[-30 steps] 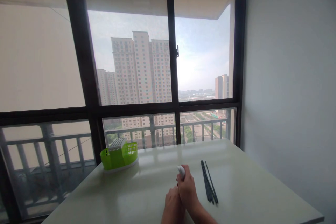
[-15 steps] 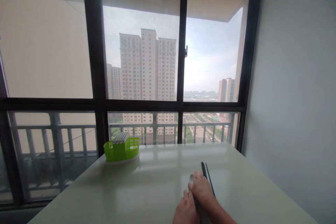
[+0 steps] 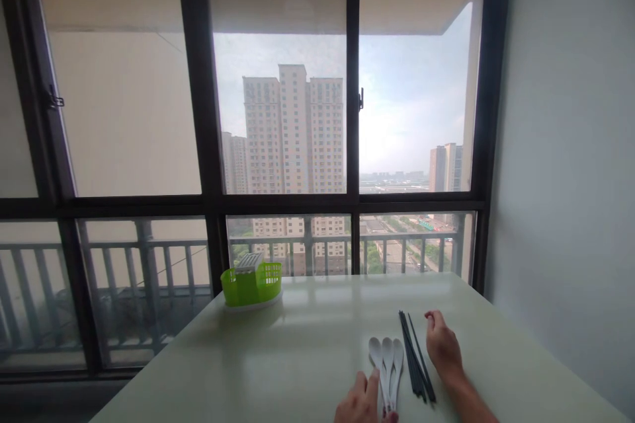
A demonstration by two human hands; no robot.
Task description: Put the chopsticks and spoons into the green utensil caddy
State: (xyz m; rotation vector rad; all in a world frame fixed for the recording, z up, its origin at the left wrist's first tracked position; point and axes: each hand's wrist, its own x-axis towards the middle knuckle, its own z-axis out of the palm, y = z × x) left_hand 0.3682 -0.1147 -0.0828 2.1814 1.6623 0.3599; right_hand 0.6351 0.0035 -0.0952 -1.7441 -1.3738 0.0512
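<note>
From where I watch, the left grip [image 3: 361,402] is nearest: its fingers touch the handles of three spoons [image 3: 387,365] on the near right part of the counter [image 3: 297,363], but I can't tell whether it grasps them or only rests there. I judge that uneven pressure from those fingers could splay the spoons, since smooth handles on a glossy top offer little friction. A push to the right could also drive the outer spoon into the chopsticks [image 3: 413,363] just beside it and roll them apart. Beyond them, the right grip [image 3: 443,342] is loosely curled with nothing visible in it; how tightly it closes I can't tell. A careless sweep left from it could scatter the chopsticks too.

The spoons look white and plain, with oval bowls at the far end, fanned slightly, handles converging near me. Farthest, at left, sits a green basket [image 3: 251,287].
</note>
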